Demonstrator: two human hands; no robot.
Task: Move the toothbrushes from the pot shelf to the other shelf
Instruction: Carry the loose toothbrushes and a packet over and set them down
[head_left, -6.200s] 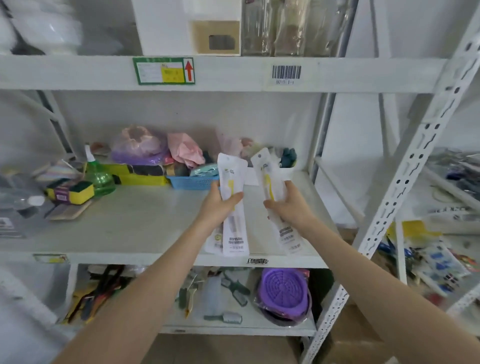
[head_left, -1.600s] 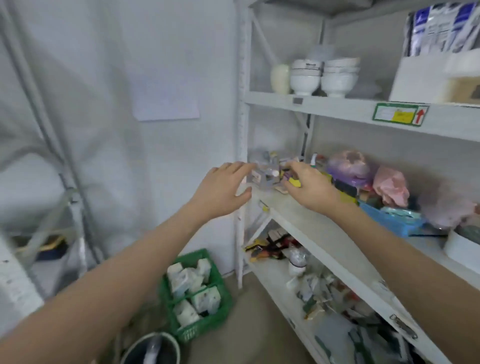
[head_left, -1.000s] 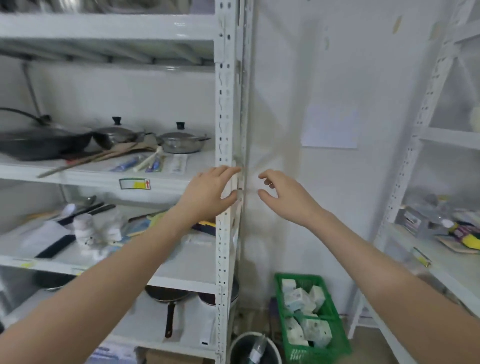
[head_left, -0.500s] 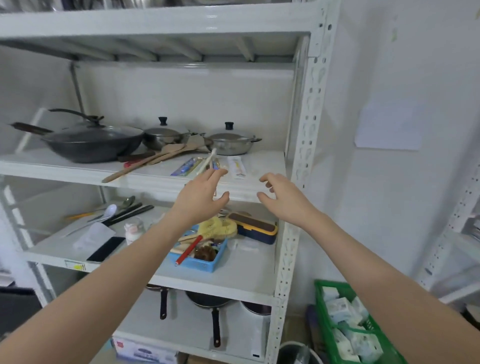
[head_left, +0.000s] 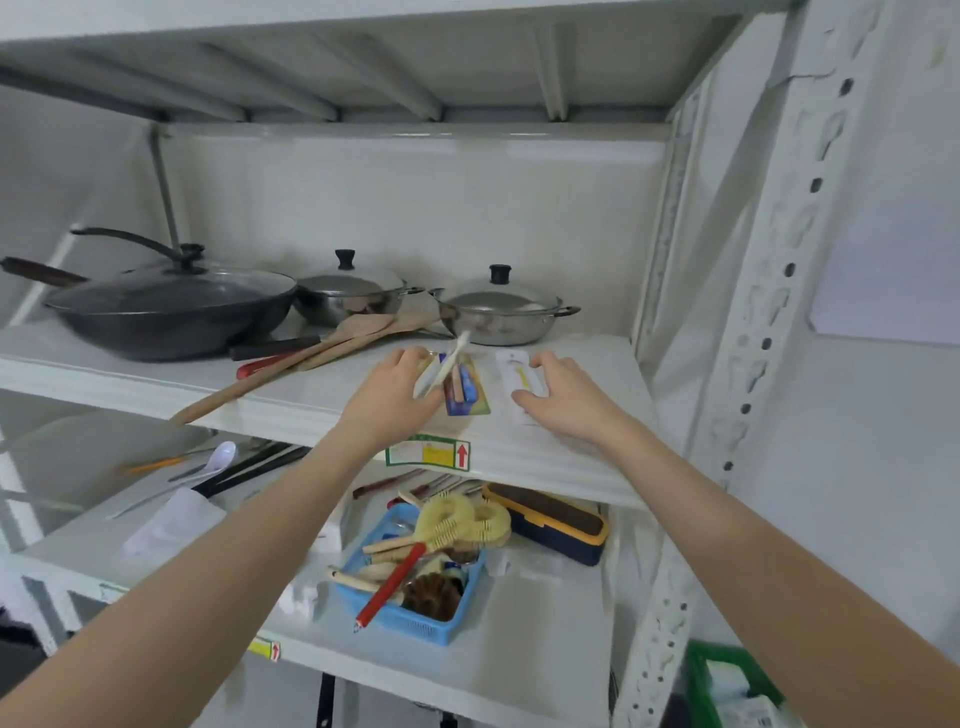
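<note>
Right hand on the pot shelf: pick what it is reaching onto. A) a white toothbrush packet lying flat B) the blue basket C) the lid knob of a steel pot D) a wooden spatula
A: the right hand rests its fingers on the white toothbrush packet, which lies flat on the pot shelf in front of the steel pot.

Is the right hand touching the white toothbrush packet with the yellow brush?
Touching. Head view: right hand fingers overlap the white toothbrush packet lying flat on the pot shelf.
</note>
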